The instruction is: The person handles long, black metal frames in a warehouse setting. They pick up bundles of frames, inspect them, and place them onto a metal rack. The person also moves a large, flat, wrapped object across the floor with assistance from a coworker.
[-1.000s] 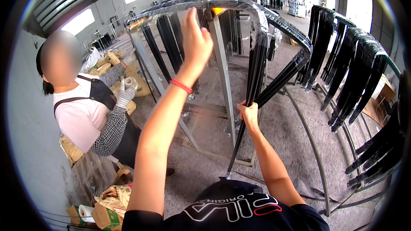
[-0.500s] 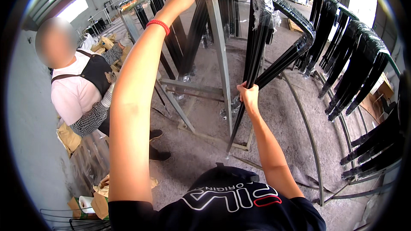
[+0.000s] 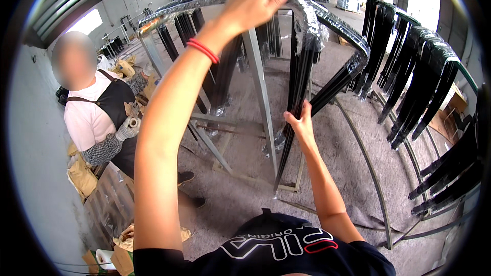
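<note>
The left hand (image 3: 254, 4) hides the top of the grey metal post (image 3: 262, 94).

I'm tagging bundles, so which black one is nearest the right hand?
The near-vertical bundle, right at the right hand; the slanting bundle and the far-right bundles hang farther off.

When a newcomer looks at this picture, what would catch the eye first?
Probably the person's left hand, a red bracelet on its wrist, up at the shiny wrapped top of a bundle of black bars; the right hand is lower, beside the bars. Next, perhaps, the co-worker at left with a small roll, and rows of hanging bars at right.
</note>
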Action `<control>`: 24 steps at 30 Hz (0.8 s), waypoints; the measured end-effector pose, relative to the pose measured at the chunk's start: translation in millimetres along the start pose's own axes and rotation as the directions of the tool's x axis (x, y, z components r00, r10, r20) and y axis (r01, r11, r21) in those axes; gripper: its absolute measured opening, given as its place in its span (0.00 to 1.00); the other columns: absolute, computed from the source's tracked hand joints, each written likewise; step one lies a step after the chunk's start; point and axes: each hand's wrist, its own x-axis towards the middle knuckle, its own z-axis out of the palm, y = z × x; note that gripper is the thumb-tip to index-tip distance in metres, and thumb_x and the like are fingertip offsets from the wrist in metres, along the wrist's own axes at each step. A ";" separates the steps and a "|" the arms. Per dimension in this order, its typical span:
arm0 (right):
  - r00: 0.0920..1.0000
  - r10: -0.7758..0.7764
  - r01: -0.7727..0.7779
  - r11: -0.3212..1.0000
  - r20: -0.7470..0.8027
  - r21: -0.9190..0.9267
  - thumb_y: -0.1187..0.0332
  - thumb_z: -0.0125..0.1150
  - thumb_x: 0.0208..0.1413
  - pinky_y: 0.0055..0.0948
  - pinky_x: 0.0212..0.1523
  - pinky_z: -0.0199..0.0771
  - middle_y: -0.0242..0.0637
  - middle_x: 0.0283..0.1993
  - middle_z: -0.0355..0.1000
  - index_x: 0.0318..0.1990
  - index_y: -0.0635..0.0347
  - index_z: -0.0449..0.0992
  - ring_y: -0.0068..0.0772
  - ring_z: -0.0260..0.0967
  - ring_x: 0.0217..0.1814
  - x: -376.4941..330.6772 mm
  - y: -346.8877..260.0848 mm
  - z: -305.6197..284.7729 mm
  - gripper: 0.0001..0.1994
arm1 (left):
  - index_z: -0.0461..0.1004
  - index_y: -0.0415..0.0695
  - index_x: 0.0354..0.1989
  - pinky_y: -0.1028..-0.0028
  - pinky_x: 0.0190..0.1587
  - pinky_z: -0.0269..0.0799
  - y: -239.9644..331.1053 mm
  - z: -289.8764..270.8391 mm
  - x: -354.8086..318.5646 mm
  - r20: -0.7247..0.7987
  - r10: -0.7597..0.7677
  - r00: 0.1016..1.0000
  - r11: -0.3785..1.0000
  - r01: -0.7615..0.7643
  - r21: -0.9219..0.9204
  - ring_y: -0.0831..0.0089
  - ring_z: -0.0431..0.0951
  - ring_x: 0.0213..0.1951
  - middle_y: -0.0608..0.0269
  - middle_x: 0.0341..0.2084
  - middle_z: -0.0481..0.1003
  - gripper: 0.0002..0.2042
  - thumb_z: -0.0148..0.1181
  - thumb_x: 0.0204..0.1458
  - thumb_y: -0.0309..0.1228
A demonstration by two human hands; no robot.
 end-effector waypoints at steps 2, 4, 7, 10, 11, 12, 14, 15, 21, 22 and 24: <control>0.957 -0.282 0.265 0.944 -0.062 -0.194 0.69 0.58 0.40 0.35 0.54 0.53 0.46 0.52 0.53 0.58 0.62 0.50 0.39 0.52 0.53 8.2 -47.9 1.0 0.35 | 0.60 0.42 0.53 0.64 0.60 0.46 5.3 15.3 -5.9 -0.011 0.047 0.999 0.996 -0.046 0.070 0.64 0.59 0.56 0.54 0.52 0.62 0.32 0.27 0.52 0.57; 0.808 -0.586 0.530 0.770 -0.063 -0.356 0.71 0.55 0.41 0.37 0.57 0.49 0.48 0.53 0.55 0.57 0.64 0.52 0.43 0.52 0.56 26.9 -101.9 0.8 0.32 | 0.63 0.41 0.49 0.63 0.58 0.50 8.9 14.4 -7.8 -0.033 -0.008 0.999 0.999 0.009 0.037 0.61 0.64 0.52 0.53 0.47 0.67 0.32 0.27 0.52 0.56; 0.582 -0.811 0.700 0.457 0.066 -0.549 0.71 0.53 0.43 0.39 0.58 0.49 0.51 0.54 0.55 0.56 0.66 0.53 0.48 0.51 0.58 56.7 -157.4 7.2 0.30 | 0.66 0.40 0.42 0.64 0.54 0.55 7.8 11.4 -7.3 -0.018 -0.049 0.999 0.998 0.050 0.048 0.58 0.67 0.46 0.54 0.39 0.70 0.30 0.26 0.53 0.55; 0.472 -0.861 0.746 0.278 0.187 -0.605 0.70 0.54 0.43 0.38 0.56 0.52 0.52 0.53 0.57 0.55 0.67 0.54 0.48 0.53 0.56 79.7 -187.8 25.3 0.29 | 0.68 0.40 0.37 0.64 0.53 0.56 2.9 4.1 -12.4 0.049 -0.106 0.993 0.991 0.102 0.090 0.57 0.69 0.41 0.54 0.33 0.72 0.32 0.24 0.52 0.56; 0.449 -0.862 0.739 0.211 0.234 -0.640 0.69 0.54 0.44 0.37 0.55 0.53 0.52 0.52 0.58 0.55 0.67 0.55 0.48 0.55 0.55 86.8 -197.1 29.3 0.28 | 0.68 0.40 0.36 0.64 0.53 0.56 1.7 -0.7 -9.8 0.092 -0.128 0.987 0.987 0.118 0.105 0.57 0.70 0.40 0.53 0.31 0.72 0.32 0.23 0.52 0.57; 0.433 -0.861 0.730 0.161 0.267 -0.664 0.68 0.53 0.45 0.37 0.53 0.56 0.51 0.47 0.63 0.52 0.68 0.58 0.48 0.59 0.51 93.8 -204.9 33.7 0.25 | 0.69 0.41 0.35 0.64 0.53 0.56 0.7 -6.4 -7.7 0.139 -0.153 0.978 0.983 0.136 0.122 0.56 0.70 0.39 0.53 0.29 0.72 0.33 0.22 0.52 0.57; 0.477 -0.825 0.693 0.141 0.303 -0.707 0.67 0.50 0.46 0.37 0.43 0.66 0.48 0.38 0.68 0.43 0.68 0.66 0.46 0.66 0.41 106.3 -214.4 41.6 0.17 | 0.70 0.39 0.25 0.63 0.48 0.61 -1.9 -11.6 -9.0 0.105 -0.168 0.980 0.984 0.160 0.080 0.54 0.72 0.32 0.51 0.20 0.72 0.37 0.19 0.50 0.60; 0.525 -0.793 0.666 0.157 0.309 -0.729 0.67 0.49 0.47 0.37 0.39 0.68 0.46 0.35 0.69 0.38 0.68 0.69 0.46 0.67 0.37 109.2 -217.5 45.8 0.13 | 0.69 0.38 0.22 0.63 0.45 0.63 -5.3 -14.2 -8.8 0.167 -0.217 0.962 0.975 0.207 0.075 0.54 0.72 0.31 0.51 0.18 0.71 0.38 0.18 0.49 0.61; 0.510 -0.706 0.698 0.005 0.491 -0.716 0.73 0.45 0.42 0.37 0.34 0.70 0.47 0.30 0.70 0.23 0.65 0.68 0.45 0.69 0.35 131.7 -221.5 60.2 0.06 | 0.76 0.42 0.34 0.65 0.42 0.65 -32.3 -21.1 -4.3 0.291 -0.331 0.897 0.896 0.396 -0.201 0.62 0.72 0.33 0.50 0.24 0.72 0.44 0.17 0.42 0.68; 0.509 -0.691 0.701 -0.014 0.513 -0.713 0.74 0.46 0.41 0.37 0.33 0.70 0.47 0.30 0.70 0.23 0.65 0.68 0.45 0.69 0.34 132.7 -222.3 63.0 0.05 | 0.71 0.44 0.45 0.65 0.48 0.61 -43.0 -25.3 -1.9 0.459 -0.329 0.825 0.871 0.453 -0.191 0.62 0.71 0.41 0.50 0.34 0.73 0.45 0.17 0.42 0.68; 0.504 -0.660 0.709 -0.053 0.557 -0.704 0.75 0.46 0.39 0.37 0.32 0.70 0.47 0.28 0.70 0.23 0.65 0.69 0.45 0.70 0.33 134.5 -224.3 69.6 0.05 | 0.74 0.47 0.41 0.60 0.55 0.54 -66.8 -22.2 -0.2 0.528 -0.277 0.803 0.844 0.466 -0.265 0.56 0.66 0.49 0.49 0.39 0.72 0.44 0.15 0.42 0.67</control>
